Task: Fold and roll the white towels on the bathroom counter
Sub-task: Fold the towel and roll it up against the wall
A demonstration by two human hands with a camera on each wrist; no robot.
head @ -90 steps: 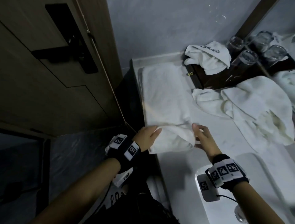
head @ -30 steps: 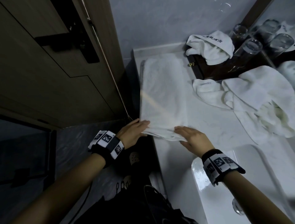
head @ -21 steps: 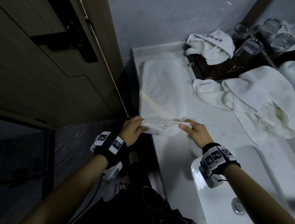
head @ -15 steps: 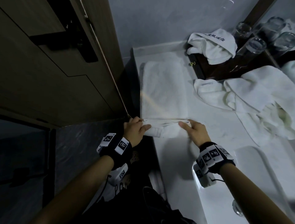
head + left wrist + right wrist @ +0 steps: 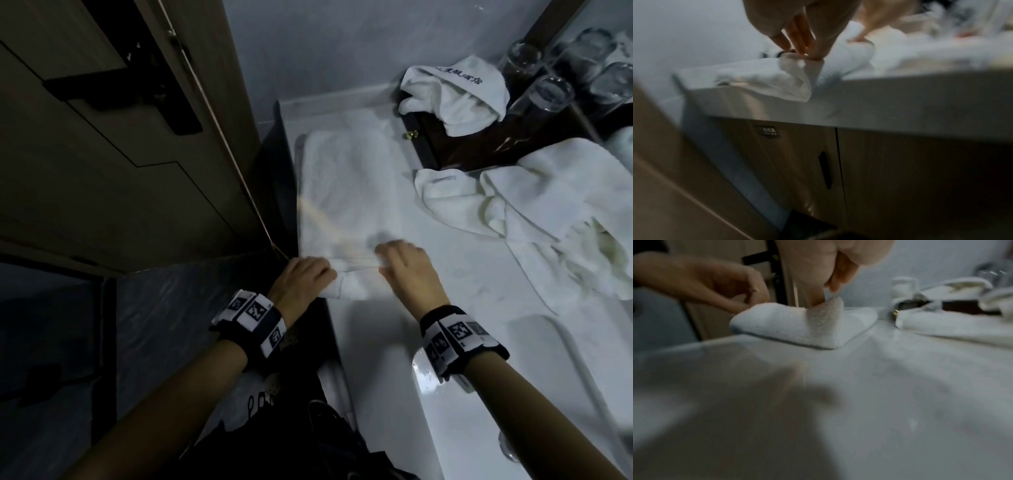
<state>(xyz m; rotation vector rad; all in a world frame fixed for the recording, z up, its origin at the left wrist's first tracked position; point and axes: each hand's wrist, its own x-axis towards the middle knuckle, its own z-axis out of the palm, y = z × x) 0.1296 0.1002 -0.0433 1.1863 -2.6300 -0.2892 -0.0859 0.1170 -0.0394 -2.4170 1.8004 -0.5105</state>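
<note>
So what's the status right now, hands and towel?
Both hands, left hand and right hand, pinch the towel at its near rolled end. Rest lies flat on counter. Nothing blocking.

Folded towel (image 5: 349, 192) lies on counter (image 5: 387, 342), left of crumpled towels (image 5: 548, 205).

A dim bathroom is shown. A brown wooden door (image 5: 102, 144) with a black handle plate (image 5: 150, 65) is seen at the left, beside a plain grey wall (image 5: 325, 44). The floor (image 5: 154, 325) is laid in dark grey stone. A pale marble-look counter (image 5: 455, 284) is set against the wall, with a white basin (image 5: 534, 394) sunk at its near right. Below its front edge, wooden cabinet doors (image 5: 900, 178) with a black slot handle (image 5: 825, 170) are seen.
</note>
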